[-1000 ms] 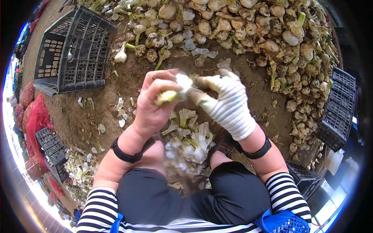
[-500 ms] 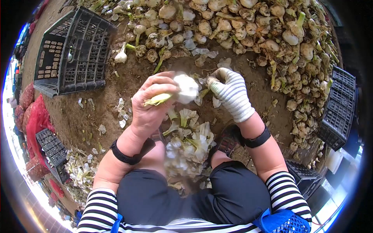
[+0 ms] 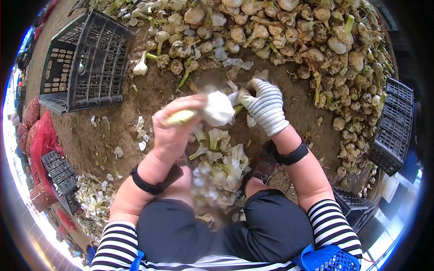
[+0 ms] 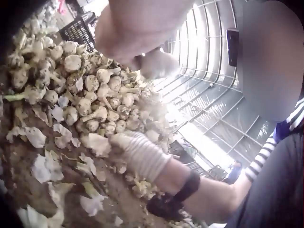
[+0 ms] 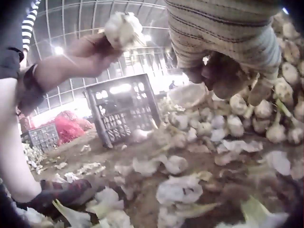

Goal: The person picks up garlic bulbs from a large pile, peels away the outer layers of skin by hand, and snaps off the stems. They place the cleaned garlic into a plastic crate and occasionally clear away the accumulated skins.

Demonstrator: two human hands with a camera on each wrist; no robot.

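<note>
My bare left hand [image 3: 174, 122] grips a white garlic bulb [image 3: 218, 109] by its pale green stem [image 3: 181, 117], with the bulb sticking out toward the right hand. In the right wrist view the same bulb [image 5: 123, 31] looks clean and white above the left fingers. My right hand [image 3: 266, 107], in a striped glove with dirty fingertips, is a little to the right of the bulb. Its curled fingers pinch a piece of papery garlic skin [image 4: 97, 144], blurred in the right wrist view. Peeled skins and leaves [image 3: 221, 167] lie heaped below, between the feet.
A large pile of dirty garlic bulbs [image 3: 312, 40] spreads across the far side and right. One black crate [image 3: 97, 58] lies tipped at left; another crate [image 3: 393, 126] stands at right. Red mesh sacks [image 3: 43, 140] and a heap of skins [image 3: 95, 198] are at far left.
The hands were together at the bulb a second ago, then parted. The right hand has since shifted slightly left, with garlic skin at its fingertips. The left hand still holds the bulb.
</note>
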